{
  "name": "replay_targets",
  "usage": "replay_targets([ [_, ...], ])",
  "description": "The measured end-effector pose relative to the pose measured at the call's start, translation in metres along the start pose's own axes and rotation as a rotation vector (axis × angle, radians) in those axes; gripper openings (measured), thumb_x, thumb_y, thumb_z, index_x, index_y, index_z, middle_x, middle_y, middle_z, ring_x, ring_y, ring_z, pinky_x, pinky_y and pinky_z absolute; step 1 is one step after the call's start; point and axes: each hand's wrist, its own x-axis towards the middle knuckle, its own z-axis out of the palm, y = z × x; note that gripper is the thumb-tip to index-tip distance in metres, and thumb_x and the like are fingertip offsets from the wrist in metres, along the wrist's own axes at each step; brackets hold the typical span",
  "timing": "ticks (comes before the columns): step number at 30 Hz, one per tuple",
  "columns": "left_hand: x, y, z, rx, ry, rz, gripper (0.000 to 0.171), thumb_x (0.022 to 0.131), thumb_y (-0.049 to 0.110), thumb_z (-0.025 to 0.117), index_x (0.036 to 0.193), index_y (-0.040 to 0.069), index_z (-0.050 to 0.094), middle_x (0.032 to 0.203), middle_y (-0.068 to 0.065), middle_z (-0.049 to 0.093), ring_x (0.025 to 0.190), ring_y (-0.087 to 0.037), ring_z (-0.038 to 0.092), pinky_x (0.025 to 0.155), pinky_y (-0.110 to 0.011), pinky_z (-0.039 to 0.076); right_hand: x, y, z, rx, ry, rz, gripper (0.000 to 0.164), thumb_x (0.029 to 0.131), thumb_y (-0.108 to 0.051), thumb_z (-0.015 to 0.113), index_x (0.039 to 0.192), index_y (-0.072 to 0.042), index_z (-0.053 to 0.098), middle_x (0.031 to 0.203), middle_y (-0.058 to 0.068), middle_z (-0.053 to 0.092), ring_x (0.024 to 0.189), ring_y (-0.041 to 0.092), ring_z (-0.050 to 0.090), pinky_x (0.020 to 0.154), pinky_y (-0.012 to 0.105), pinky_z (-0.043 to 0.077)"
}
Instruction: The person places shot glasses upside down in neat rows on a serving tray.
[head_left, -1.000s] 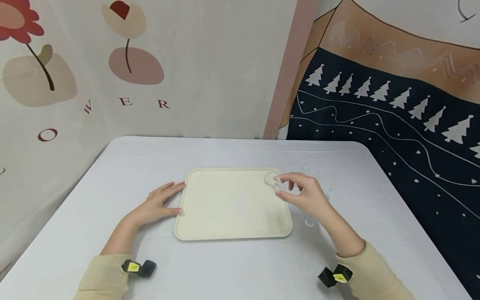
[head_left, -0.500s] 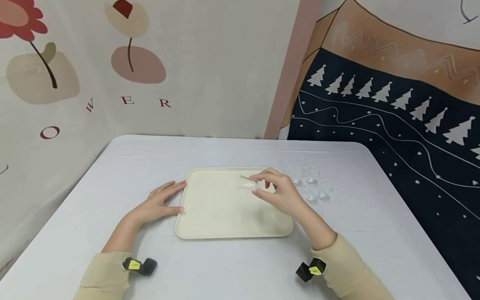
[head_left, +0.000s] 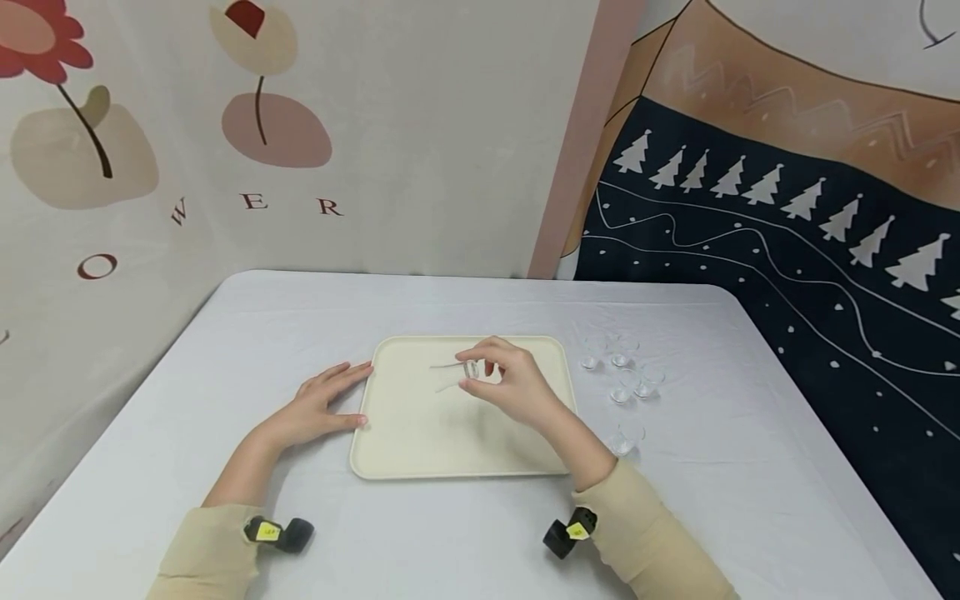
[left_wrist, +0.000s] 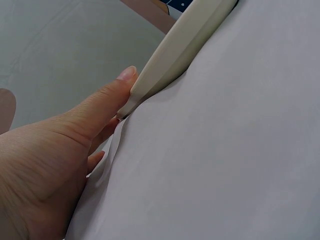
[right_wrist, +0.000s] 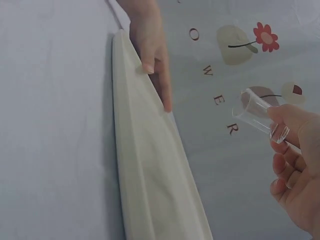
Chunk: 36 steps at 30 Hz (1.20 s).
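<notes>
My right hand [head_left: 517, 388] pinches a small clear shot glass [right_wrist: 256, 113] by its thick base, between thumb and fingers. The glass is held on its side over the cream tray [head_left: 465, 450], its mouth facing left. In the right wrist view it looks see-through, with nothing visible inside. At the tray's left edge lies my left hand [head_left: 313, 408], fingers extended and touching the rim. Its thumb [left_wrist: 112, 95] rests against the tray's side in the left wrist view.
Several more clear glasses [head_left: 621, 393] stand upright on the white tablecloth [head_left: 420, 542], right of the tray. Behind the table hang a flower-printed cloth [head_left: 420, 150] and a dark cloth with white trees [head_left: 750, 225].
My right hand has carried the shot glass leftward from the tray's right edge to over its middle, turning the mouth to the left. The left hand stays at the tray's edge.
</notes>
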Motion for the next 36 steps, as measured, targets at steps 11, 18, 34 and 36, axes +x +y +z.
replay_targets([
  [11,-0.001,0.002,0.001,-0.002,0.000,-0.021,0.085,0.078,0.045,0.075,0.149,0.017,0.037,0.154,-0.021,0.022,0.137,-0.050,0.008,0.097,-0.077,0.007,0.019,0.004,0.041,0.090,0.012,0.083,0.032,0.082,-0.007,0.076,0.114,-0.008,0.070,0.101,-0.003,0.063,0.077,0.013,0.049,0.059,0.022,0.037],
  [18,0.000,0.002,0.000,0.010,-0.005,-0.008,0.084,0.079,0.045,0.074,0.149,0.016,0.036,0.154,-0.019,0.025,0.138,-0.049,0.009,0.096,-0.077,0.008,0.032,0.003,0.065,0.116,0.029,0.100,0.033,0.081,-0.004,0.076,0.114,-0.006,0.070,0.102,-0.001,0.064,0.075,0.012,0.049,0.059,0.020,0.038],
  [34,0.001,-0.001,0.000,0.023,-0.006,0.001,0.085,0.079,0.046,0.074,0.149,0.016,0.036,0.153,-0.020,0.026,0.139,-0.047,0.010,0.099,-0.075,0.007,0.051,0.007,0.106,0.111,0.008,0.127,0.034,0.081,-0.006,0.077,0.115,-0.009,0.070,0.101,-0.002,0.063,0.073,0.007,0.047,0.057,0.017,0.040],
  [36,0.000,0.000,0.000,0.020,-0.008,-0.002,0.085,0.079,0.046,0.075,0.149,0.016,0.036,0.153,-0.020,0.025,0.139,-0.047,0.009,0.098,-0.076,0.007,0.053,0.009,0.109,0.100,0.005,0.135,0.034,0.082,-0.007,0.077,0.115,-0.010,0.070,0.101,-0.003,0.063,0.072,0.006,0.047,0.057,0.016,0.041],
])
